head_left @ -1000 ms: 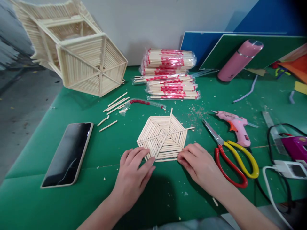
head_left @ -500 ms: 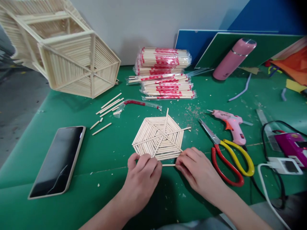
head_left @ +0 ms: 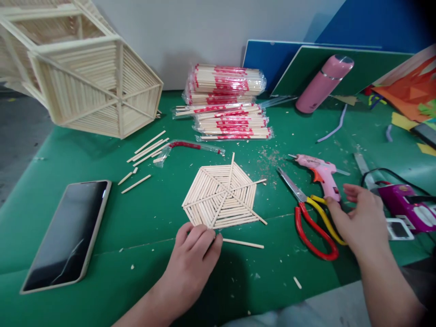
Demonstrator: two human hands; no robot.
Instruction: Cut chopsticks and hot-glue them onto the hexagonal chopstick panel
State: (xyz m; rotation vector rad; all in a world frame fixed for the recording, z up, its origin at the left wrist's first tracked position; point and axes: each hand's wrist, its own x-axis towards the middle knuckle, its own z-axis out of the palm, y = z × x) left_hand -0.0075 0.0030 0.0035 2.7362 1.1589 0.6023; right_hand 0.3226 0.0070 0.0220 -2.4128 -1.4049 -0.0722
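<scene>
My left hand (head_left: 195, 252) is closed on one end of a thin wooden stick (head_left: 243, 243), whose other end points right over the green table. Just beyond it lies a flat hexagonal panel of wooden sticks (head_left: 223, 195), laid in rings around crossing spokes, some of which stick out past the edge. My right hand (head_left: 363, 218) holds nothing; its thumb and fingers are apart beside the handle of a pink glue gun (head_left: 323, 170). Below the thumb are scissors (head_left: 301, 195) with one red and one yellow handle loop, partly covered by the hand.
A phone (head_left: 68, 236) lies at left, near loose sticks (head_left: 150, 147). A large stick-built structure (head_left: 102, 86) stands behind them. Wrapped chopstick packs (head_left: 228, 102) are stacked at the back, with a pink bottle (head_left: 323, 84) to their right. A magenta device (head_left: 402, 204) with cables sits at right.
My right hand has let go of the stick and moved right to the glue gun. The stick's free end now tilts toward me. A short stick piece shows on the table. The view has shifted slightly.
</scene>
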